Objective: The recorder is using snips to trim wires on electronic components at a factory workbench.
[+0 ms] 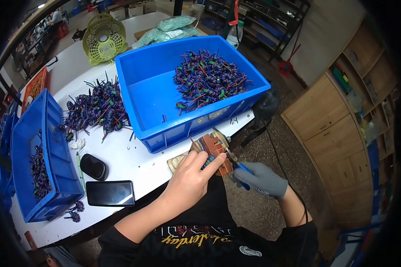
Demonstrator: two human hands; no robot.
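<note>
My bare left hand [188, 177] reaches to the table's front edge with its fingers bent. Under its fingertips is a small wire-wound coil [208, 161] in blue, green and red, pressed against a reddish-brown block fixture [213, 145]. Most of that coil is hidden by the fingers. In a grey glove, my right hand [263, 179] grips blue-handled pliers [242, 167]. The jaws of the pliers point up and left, close to the fixture's right side; whether they touch a wire I cannot tell.
Behind the fixture stands a big blue bin [160, 132] with many coils. A loose coil pile [100, 107] lies left of it. Further left are a smaller blue bin [58, 147], a black phone [110, 193] and a black case [93, 167]. A green fan [104, 40] stands behind.
</note>
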